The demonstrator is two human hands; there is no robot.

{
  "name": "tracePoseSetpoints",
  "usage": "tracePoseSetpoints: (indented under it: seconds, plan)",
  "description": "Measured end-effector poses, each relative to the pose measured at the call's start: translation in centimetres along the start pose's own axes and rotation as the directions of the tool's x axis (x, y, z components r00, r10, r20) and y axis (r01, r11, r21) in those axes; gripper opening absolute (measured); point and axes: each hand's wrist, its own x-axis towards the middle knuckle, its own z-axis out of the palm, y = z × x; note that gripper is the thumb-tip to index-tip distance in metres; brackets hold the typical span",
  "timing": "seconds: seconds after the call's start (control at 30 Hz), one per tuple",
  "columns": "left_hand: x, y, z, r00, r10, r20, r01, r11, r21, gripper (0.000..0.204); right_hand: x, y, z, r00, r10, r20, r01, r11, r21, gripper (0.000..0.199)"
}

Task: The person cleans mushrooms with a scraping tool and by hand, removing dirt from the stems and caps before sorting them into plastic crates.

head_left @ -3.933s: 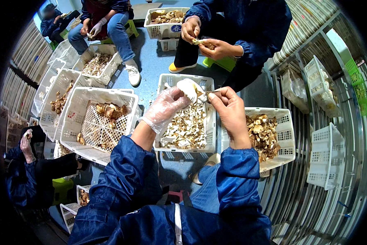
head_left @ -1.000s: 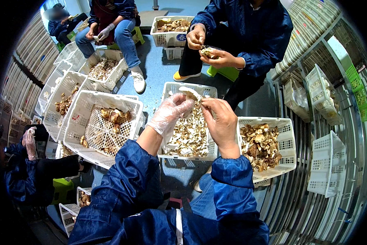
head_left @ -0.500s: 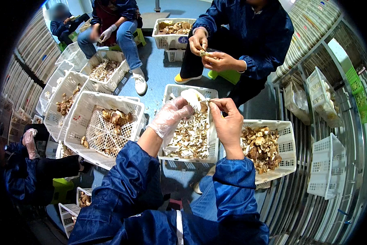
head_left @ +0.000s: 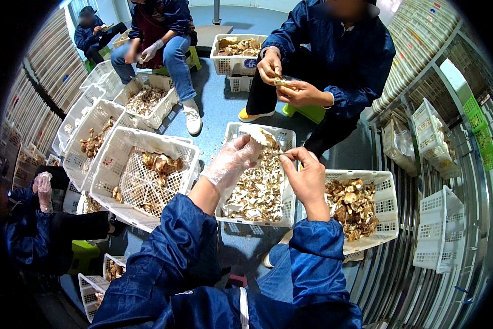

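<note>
In my left hand, which wears a clear plastic glove, a mushroom with a pale underside and a brown edge is gripped. My bare right hand is beside it, thumb and forefinger pinched together; whatever is between them is too small to make out. Both hands are over the middle white plastic basket, which holds many pale and brown mushroom pieces.
Brown mushrooms fill part of a basket at my right. On the left, a larger basket holds a few mushroom clumps. Across from me a co-worker sits handling a small piece. Racks line the right side.
My right hand has come slightly away from the mushroom's edge and moved lower. My left hand still holds the mushroom. The whole view has shifted a little.
</note>
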Motion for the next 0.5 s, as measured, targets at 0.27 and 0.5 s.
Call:
tracePoseSetpoints:
  seconds: [0.27, 0.5]
  plan:
    - [0.4, -0.5, -2.0, 0.995, 0.052, 0.086, -0.074, 0.957, 0.279, 0.039, 0.1, -1.7, 0.9, 0.958, -0.275, -0.076, 0.279, 0.959, 0.053, 0.013]
    - [-1.2, 1.0, 1.4, 0.997, 0.028, 0.065, -0.045, 0.963, 0.267, 0.036, -0.2, -1.3, 0.5, 0.998, -0.066, 0.021, 0.061, 0.982, 0.181, 0.012]
